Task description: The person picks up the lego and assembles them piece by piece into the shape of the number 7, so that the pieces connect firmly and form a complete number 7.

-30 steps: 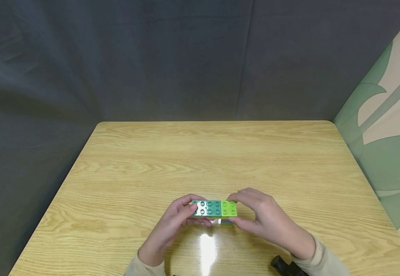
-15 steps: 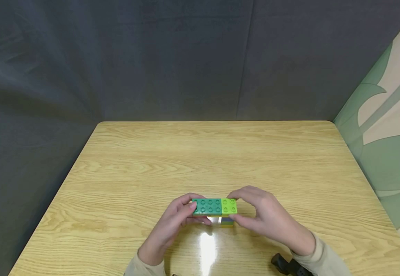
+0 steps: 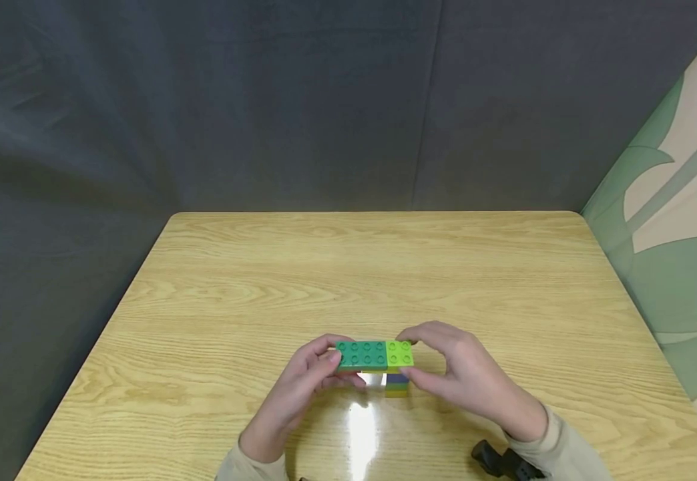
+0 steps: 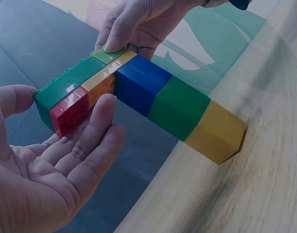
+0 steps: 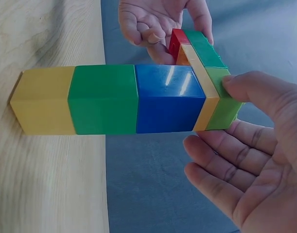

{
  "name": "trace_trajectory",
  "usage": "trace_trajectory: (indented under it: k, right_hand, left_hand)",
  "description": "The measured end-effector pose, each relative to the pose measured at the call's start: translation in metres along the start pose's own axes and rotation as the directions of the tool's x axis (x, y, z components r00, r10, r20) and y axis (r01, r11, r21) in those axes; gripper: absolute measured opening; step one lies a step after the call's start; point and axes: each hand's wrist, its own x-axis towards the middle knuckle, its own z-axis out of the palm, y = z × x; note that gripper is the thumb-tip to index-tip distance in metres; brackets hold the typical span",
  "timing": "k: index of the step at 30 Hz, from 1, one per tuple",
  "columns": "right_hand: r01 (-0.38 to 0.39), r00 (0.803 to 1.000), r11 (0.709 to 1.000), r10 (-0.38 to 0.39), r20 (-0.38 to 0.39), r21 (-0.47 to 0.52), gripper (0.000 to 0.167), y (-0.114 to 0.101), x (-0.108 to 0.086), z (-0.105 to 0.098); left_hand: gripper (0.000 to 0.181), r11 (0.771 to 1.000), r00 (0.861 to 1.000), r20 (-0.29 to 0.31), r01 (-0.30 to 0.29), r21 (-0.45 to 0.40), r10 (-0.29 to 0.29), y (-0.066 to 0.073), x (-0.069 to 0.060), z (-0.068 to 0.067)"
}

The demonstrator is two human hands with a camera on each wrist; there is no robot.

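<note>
A column of a yellow brick (image 4: pixel 217 132), a green brick (image 5: pixel 103 99) and a blue brick (image 5: pixel 170 99) stands at the table surface. Across its top an orange-yellow brick (image 4: pixel 109 74) reaches out to the left, with a red brick (image 4: pixel 69 111) beside it. Above these, a dark green brick (image 3: pixel 362 355) and a lime green brick (image 3: pixel 399 354) form the top layer, studs up. My left hand (image 3: pixel 306 377) holds the dark green brick's left end, its other fingers below the red brick. With thumb and fingers, my right hand (image 3: pixel 459 367) pinches the lime green brick.
The wooden table (image 3: pixel 252 280) spreads around the hands. Near the right sleeve lies a black object (image 3: pixel 501 461), partly cut off by the frame. A dark curtain (image 3: pixel 300 107) hangs behind the table, and a leaf-patterned cloth (image 3: pixel 679 267) is at the right.
The top bricks have shifted slightly away from me, and more of the column beneath shows. Both hands have moved a little with them, keeping their hold.
</note>
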Motion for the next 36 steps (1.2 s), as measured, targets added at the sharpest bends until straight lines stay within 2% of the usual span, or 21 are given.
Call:
trace_trajectory:
  k: [8,13,17,22,27,36]
  right_hand:
    - [-0.028,1.000,1.000,0.028,-0.004,0.008,0.035,0.003,0.001,0.000]
    - [-0.070,0.998,0.997,0.070,0.004,0.010,0.035,0.003,0.003,0.000]
    - [-0.099,0.995,0.995,0.099,0.000,0.017,0.035,0.004,0.004,0.000]
    - [-0.100,0.995,0.995,0.100,-0.030,0.028,0.037,0.006,0.005,0.002]
    - [-0.099,0.993,0.995,0.100,-0.062,0.018,0.039,0.009,0.006,0.004]
    - [-0.136,0.986,0.991,0.136,-0.098,0.007,0.041,0.014,0.010,0.008]
  left_hand:
    - [0.031,0.999,1.000,-0.025,-0.013,0.029,0.014,-0.001,-0.001,-0.002]
    - [0.035,0.998,0.999,-0.033,-0.027,0.052,0.028,-0.002,-0.001,-0.003]
    - [0.037,0.997,0.997,-0.069,-0.022,0.070,0.026,-0.002,-0.002,-0.003]
    - [0.040,0.994,0.989,-0.135,-0.038,0.098,0.051,0.000,-0.001,-0.002]
    - [0.042,0.988,0.980,-0.170,-0.077,0.134,0.099,0.000,0.001,-0.001]
    - [0.046,0.971,0.964,-0.234,-0.073,0.229,0.128,0.000,0.001,0.000]
